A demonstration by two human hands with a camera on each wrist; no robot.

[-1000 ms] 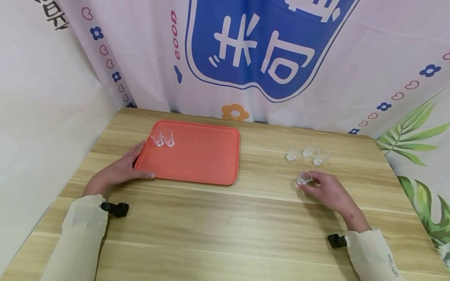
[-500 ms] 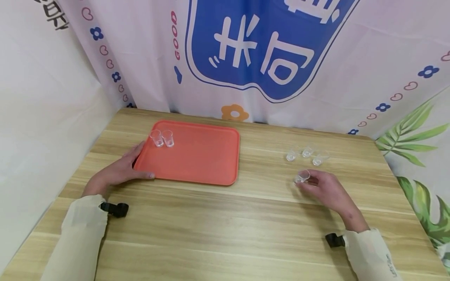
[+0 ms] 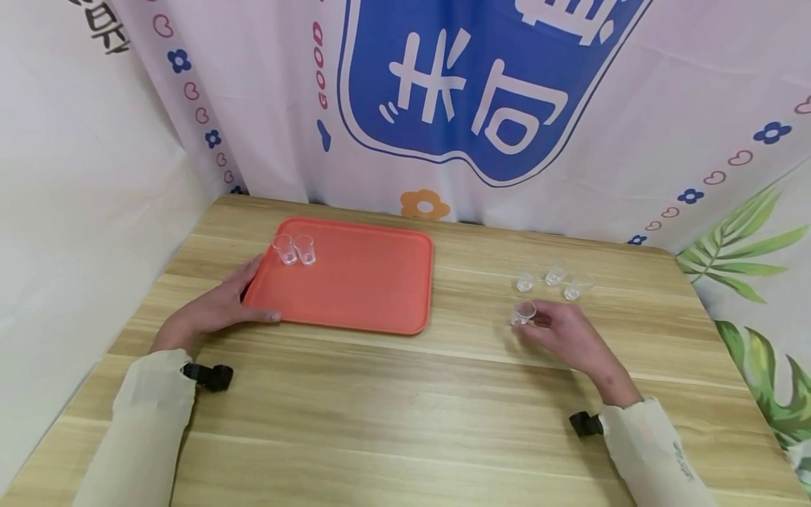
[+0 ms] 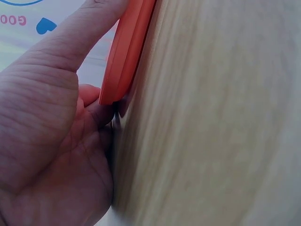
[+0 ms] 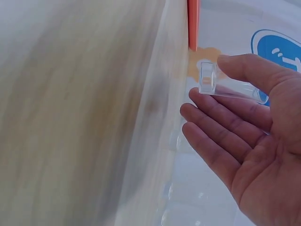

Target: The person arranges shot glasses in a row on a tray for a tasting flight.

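Note:
My right hand (image 3: 570, 338) pinches a small clear shot glass (image 3: 522, 313) between thumb and fingers, its mouth upward, just over the table. In the right wrist view the glass (image 5: 230, 84) lies between the thumb and the forefinger, and the other fingers stretch out below. At the left, my left hand (image 3: 218, 306) holds the near left corner of a red tray (image 3: 355, 282). The left wrist view has the thumb along the tray's rim (image 4: 124, 56) and fingers bent behind and beneath it. Two clear shot glasses (image 3: 296, 251) stand upright side by side in the tray's far left corner.
Several more clear shot glasses (image 3: 552, 276) stand on the wooden table (image 3: 393, 415) beyond my right hand. A printed curtain (image 3: 279, 105) hangs along the table's far edge. White cloth (image 3: 82, 211) lines the left side.
My right hand has moved left with the shot glass, away from the glasses on the right. The left hand and the tray have stayed where they were.

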